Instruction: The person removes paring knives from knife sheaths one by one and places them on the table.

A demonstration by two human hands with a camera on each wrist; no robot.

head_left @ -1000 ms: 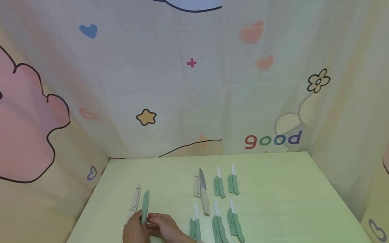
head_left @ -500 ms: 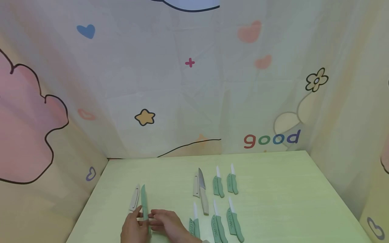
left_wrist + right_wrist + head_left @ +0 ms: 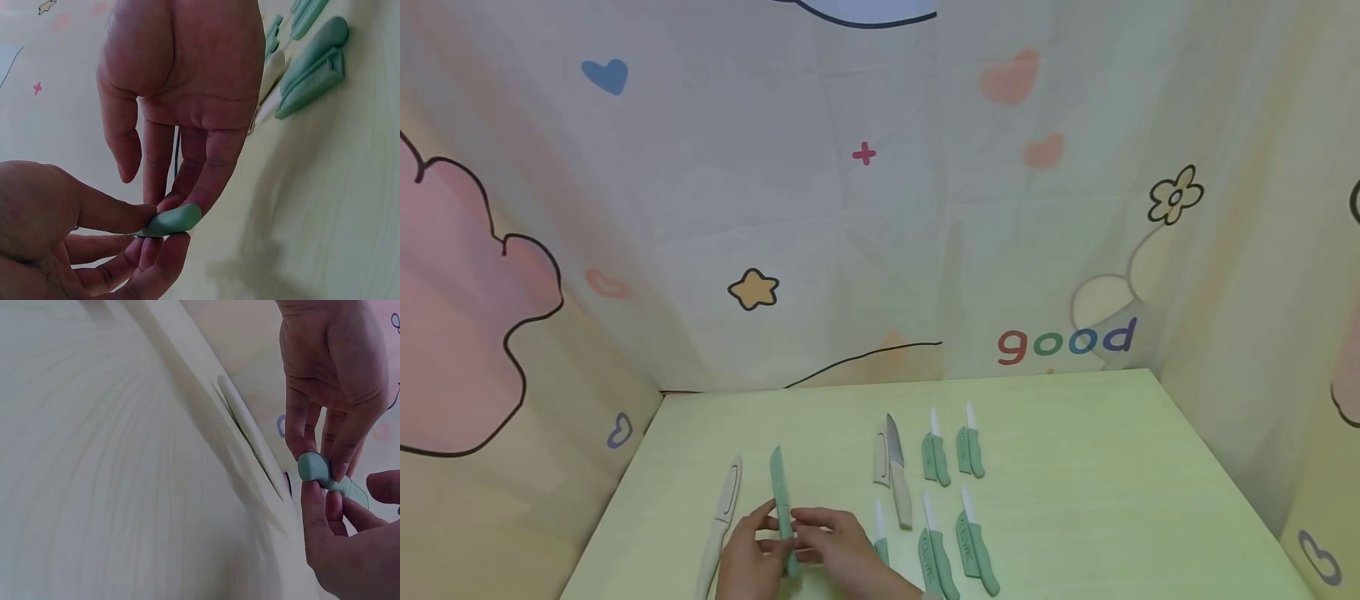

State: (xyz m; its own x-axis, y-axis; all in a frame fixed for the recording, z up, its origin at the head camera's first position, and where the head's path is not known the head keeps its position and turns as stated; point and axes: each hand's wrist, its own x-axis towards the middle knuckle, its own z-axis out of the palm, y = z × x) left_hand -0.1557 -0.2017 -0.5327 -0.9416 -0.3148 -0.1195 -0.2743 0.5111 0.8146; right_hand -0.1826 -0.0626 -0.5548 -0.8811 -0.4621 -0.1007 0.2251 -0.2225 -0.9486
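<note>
In the head view a green knife (image 3: 780,483), its blade covered by a matching green sheath, stands tilted above the table's left half. My left hand (image 3: 751,554) pinches its handle between thumb and fingers. The fingers of my right hand (image 3: 842,546) touch the handle from the right side. From the left wrist view, the rounded handle end (image 3: 178,220) sits between my left thumb and fingers, while the right thumb hangs apart from it. The right wrist view shows both hands meeting at the handle (image 3: 315,469). A cream sheathed knife (image 3: 718,525) lies left of my hands.
Right of my hands lies a cream knife (image 3: 898,492) with a bare metal blade beside its sheath (image 3: 881,457). Several green-handled knives with white blades (image 3: 973,542) lie near it, sheaths alongside. The pale table (image 3: 1097,483) meets a printed cloth backdrop (image 3: 820,217).
Both hands have moved right with the green knife, away from the cream sheathed knife, whose handle now shows. The green knife has changed its tilt, and more of its lower handle shows.
</note>
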